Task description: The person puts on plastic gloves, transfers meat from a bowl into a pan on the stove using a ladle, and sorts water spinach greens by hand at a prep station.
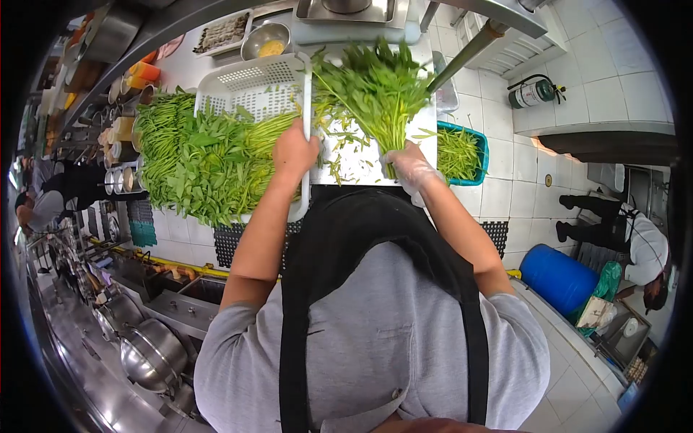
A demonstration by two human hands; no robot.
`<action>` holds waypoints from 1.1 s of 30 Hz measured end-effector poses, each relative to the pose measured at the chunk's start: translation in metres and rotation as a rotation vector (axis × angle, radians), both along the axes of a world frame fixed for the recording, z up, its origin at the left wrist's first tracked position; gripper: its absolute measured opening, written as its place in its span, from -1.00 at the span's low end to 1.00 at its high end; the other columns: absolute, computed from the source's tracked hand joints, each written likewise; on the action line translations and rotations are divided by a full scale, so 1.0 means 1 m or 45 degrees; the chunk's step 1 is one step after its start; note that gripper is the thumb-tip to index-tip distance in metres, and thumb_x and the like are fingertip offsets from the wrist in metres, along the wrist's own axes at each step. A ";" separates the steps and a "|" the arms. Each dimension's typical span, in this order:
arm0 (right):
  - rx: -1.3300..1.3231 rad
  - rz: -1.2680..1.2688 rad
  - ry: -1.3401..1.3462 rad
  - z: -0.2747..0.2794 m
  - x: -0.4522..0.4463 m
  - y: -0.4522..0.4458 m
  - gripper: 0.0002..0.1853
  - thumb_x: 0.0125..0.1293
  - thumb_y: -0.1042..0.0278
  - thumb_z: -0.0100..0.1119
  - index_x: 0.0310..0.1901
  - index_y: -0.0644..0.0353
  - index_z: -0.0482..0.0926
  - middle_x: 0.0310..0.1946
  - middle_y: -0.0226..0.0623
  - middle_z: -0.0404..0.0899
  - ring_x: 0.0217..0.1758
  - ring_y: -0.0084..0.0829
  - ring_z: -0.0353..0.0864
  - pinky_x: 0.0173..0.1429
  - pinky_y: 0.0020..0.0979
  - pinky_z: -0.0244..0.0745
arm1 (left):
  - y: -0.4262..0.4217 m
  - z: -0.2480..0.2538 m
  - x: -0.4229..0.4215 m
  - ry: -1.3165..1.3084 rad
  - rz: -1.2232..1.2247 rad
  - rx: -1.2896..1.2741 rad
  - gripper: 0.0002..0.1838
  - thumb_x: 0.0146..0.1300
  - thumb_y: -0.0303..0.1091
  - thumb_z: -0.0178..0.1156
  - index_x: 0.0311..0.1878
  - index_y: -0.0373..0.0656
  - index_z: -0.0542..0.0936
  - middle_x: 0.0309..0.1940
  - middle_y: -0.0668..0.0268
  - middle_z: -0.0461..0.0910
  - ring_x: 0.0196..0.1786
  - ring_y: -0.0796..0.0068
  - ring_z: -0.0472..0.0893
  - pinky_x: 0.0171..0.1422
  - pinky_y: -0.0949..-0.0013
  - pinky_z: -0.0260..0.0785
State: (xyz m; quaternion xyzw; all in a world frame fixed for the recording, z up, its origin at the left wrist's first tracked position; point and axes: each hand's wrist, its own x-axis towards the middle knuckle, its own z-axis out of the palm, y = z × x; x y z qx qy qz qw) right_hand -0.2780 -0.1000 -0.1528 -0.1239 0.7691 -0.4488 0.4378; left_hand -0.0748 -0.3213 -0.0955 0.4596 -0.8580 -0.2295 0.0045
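My right hand [411, 164], in a clear plastic glove, is closed round the stems of a bunch of leafy greens [379, 94], whose leaves fan out away from me over the white work surface. My bare left hand [294, 150] is at the right rim of a white perforated basket [249, 81], its fingers curled by the stems there; what they grip is hidden. Heaped greens [216, 159] fill the near part of the basket and spill past its left side. Loose leaf and stem bits [345, 155] lie between my hands.
A teal bin [462, 154] of cut stems is right of the work surface. Behind the basket are a metal bowl [266, 42] and a tray [222, 35]. A metal post [465, 56] slants at the back right. Other people [646, 238] are at the far right and left.
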 end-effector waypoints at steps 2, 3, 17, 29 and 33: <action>0.063 -0.066 -0.412 -0.008 0.003 -0.005 -0.49 0.22 0.56 0.39 0.22 0.51 0.58 -0.12 -0.04 0.78 -0.10 -0.18 0.81 0.03 -0.18 0.76 | -0.003 0.004 0.002 0.000 -0.014 -0.033 -0.50 0.40 -0.06 0.45 0.21 -0.24 0.68 -0.20 -0.14 0.82 -0.07 -0.26 0.81 0.04 -0.21 0.64; -0.017 -0.150 -0.444 0.008 0.011 -0.005 -0.48 0.22 0.56 0.43 0.21 0.53 0.57 -0.10 -0.02 0.76 -0.13 -0.15 0.80 0.01 -0.16 0.77 | 0.000 0.010 0.003 -0.007 -0.014 -0.038 -0.50 0.40 -0.06 0.45 0.21 -0.24 0.68 -0.20 -0.14 0.82 -0.07 -0.26 0.81 0.04 -0.21 0.64; -0.069 -0.068 -0.582 0.007 0.003 -0.001 -0.46 0.45 0.37 0.42 0.37 0.49 0.60 0.19 0.02 0.77 0.20 -0.13 0.75 0.35 -0.10 0.60 | 0.076 -0.073 -0.057 0.604 0.545 1.969 -0.59 0.74 -0.33 0.12 0.49 -0.31 0.54 0.27 -0.02 0.74 0.19 -0.03 0.83 0.25 -0.28 0.79; -0.077 -0.397 -0.494 -0.018 0.009 -0.002 -0.89 0.47 0.52 0.31 -0.11 0.39 0.72 -0.33 -0.16 0.74 -0.43 -0.29 0.69 -0.39 -0.20 0.59 | 0.073 -0.059 -0.035 0.785 0.585 1.575 -0.84 0.66 -0.41 0.25 0.17 -0.22 0.58 -0.16 0.24 0.66 -0.31 0.35 0.68 -0.30 0.19 0.64; -0.002 -0.312 -0.502 -0.023 0.008 0.006 -0.88 0.52 0.46 0.27 -0.09 0.33 0.73 -0.31 -0.15 0.73 -0.44 -0.31 0.66 -0.43 -0.24 0.53 | 0.062 -0.042 -0.024 0.838 0.620 1.505 -0.80 0.67 -0.37 0.25 0.23 -0.18 0.59 -0.14 0.26 0.68 -0.35 0.45 0.61 -0.41 0.34 0.39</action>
